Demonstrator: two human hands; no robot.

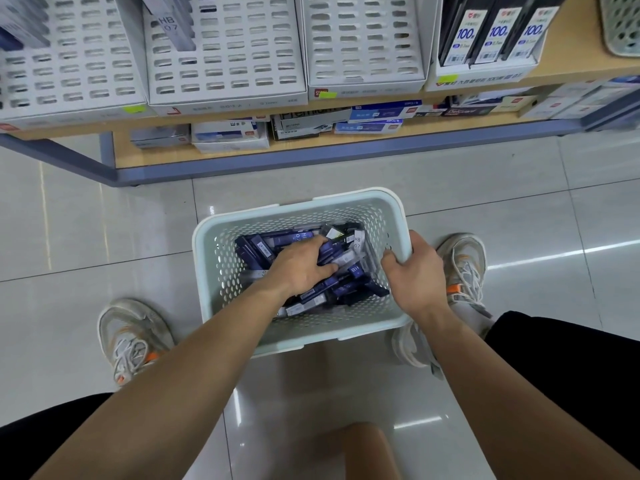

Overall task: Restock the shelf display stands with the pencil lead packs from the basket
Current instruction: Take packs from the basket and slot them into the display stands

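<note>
Pale green perforated plastic basket (221, 271) on the floor; right hand (417, 275) grips its right rim. Left hand (299, 266), nearer, lies on jumbled dark blue pencil lead packs (348, 289) inside, pointing every way; grasp unclear.

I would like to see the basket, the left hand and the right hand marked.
basket (200, 261), head view, bare left rim.
left hand (298, 268), head view, back of the hand.
right hand (417, 277), head view, back of the hand.
</note>
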